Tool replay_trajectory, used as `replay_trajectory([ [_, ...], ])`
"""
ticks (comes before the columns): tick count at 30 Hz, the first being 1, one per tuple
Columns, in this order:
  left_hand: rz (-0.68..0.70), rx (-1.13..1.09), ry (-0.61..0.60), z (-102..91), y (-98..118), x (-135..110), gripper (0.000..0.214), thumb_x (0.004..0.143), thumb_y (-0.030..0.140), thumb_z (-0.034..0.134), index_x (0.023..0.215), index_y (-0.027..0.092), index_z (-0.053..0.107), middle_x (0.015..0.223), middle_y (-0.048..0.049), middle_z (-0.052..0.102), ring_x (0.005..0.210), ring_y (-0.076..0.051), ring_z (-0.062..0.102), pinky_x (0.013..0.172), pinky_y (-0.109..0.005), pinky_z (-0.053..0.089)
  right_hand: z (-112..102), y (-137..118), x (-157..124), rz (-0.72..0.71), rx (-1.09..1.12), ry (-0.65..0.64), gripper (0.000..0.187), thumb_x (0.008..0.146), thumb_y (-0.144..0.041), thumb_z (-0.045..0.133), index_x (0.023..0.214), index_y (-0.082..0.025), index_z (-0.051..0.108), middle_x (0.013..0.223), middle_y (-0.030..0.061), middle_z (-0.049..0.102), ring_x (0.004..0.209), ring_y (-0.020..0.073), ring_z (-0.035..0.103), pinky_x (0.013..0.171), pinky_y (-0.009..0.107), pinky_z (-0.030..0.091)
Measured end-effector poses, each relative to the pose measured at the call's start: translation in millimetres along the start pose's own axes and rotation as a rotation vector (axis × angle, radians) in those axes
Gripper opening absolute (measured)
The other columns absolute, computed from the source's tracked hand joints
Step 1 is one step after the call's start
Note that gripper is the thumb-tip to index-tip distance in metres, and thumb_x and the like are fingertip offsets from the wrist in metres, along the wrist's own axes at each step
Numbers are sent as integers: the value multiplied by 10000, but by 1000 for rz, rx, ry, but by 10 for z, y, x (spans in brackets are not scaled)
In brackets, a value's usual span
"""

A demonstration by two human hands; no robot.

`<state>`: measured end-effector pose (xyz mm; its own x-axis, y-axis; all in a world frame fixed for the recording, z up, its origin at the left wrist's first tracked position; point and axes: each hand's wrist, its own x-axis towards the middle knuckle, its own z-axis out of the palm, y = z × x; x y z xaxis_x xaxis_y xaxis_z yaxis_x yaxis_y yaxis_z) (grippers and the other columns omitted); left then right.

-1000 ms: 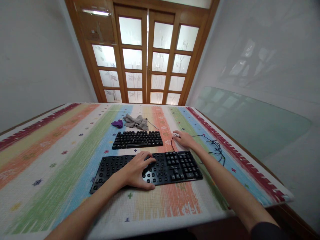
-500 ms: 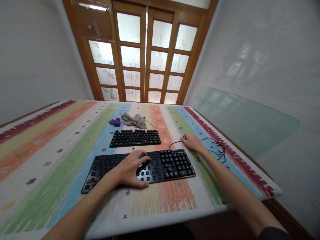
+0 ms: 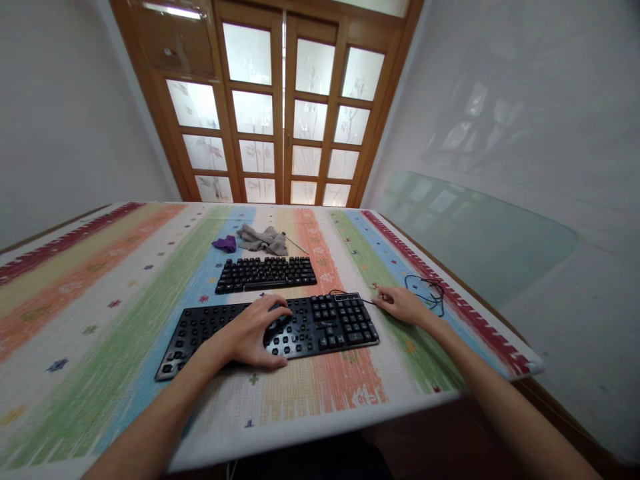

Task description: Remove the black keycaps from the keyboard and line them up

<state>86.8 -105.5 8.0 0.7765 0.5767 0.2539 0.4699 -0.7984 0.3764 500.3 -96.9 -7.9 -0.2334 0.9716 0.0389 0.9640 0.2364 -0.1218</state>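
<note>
I have the long black plastic keyboard (image 3: 323,327), bare of caps across its left and middle, lying on the near side of the striped multicoloured tablecloth (image 3: 120,347). My left hand (image 3: 253,332) rests over it, thumb and fingers spread wide. Beyond the keyboard's right end, my right hand (image 3: 401,305) pinches the thin black cable (image 3: 440,291), fingertips narrow. Tension worries me: too hard a tug could swing the board into the rows of black keycaps (image 3: 267,273) just on its far side and scatter them, especially if my left presses too lightly.
</note>
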Motion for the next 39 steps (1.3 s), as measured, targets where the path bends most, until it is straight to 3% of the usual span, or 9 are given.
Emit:
replay_trajectory([
  [5,3,17,-4,23,22,-11,733,583,430,803,1237,202,562,1327,-116,496,1218,-334,490,1077,-494,412,-40,-80,-101,9,38,-34,306,951,-388,458,784,-179,605,665,50,635,631,185,571,585,264,287],
  [12,-4,38,3,63,33,-1,788,578,406,783,1288,195,515,1391,-133,465,1260,-348,465,1097,-506,393,-97,-343,-96,-44,33,-141,311,919,-281,488,637,-176,568,616,52,611,574,158,507,568,275,256],
  [16,11,27,-4,50,37,14,794,594,408,782,1306,198,502,1405,-141,466,1269,-353,463,1099,-522,383,-103,-368,-98,-11,18,-101,308,915,-318,503,657,-179,597,630,62,627,593,171,530,563,278,261],
  [23,12,31,-30,28,30,24,859,634,499,792,1372,207,462,1432,-152,460,1284,-367,458,1096,-550,373,-181,-314,-111,-10,232,26,284,897,-385,503,819,-166,666,765,76,701,687,199,603,641,285,399],
  [27,-42,13,9,46,62,84,694,785,521,693,1359,197,474,1393,-140,509,1251,-318,504,1072,-486,416,-257,-331,-68,-35,294,99,289,911,-342,466,900,-154,685,931,113,731,853,236,646,786,324,451],
  [31,-62,29,56,90,97,202,501,904,458,582,1314,181,503,1346,-134,556,1236,-285,527,1060,-450,427,-338,-413,15,-65,370,152,319,927,-390,471,920,-162,695,928,103,731,829,232,639,766,330,460],
  [36,-27,22,91,127,98,418,294,927,342,557,1172,178,561,1185,-104,643,1095,-250,601,965,-420,482,-434,-615,150,-253,527,222,306,935,-415,513,907,-181,708,929,87,730,873,219,631,809,345,468],
  [39,-51,-37,165,168,55,557,145,914,284,567,1010,178,593,1017,-75,678,951,-224,638,858,-377,517,-479,-761,234,-293,577,287,287,930,-430,549,890,-193,705,923,76,726,854,206,618,812,351,472],
])
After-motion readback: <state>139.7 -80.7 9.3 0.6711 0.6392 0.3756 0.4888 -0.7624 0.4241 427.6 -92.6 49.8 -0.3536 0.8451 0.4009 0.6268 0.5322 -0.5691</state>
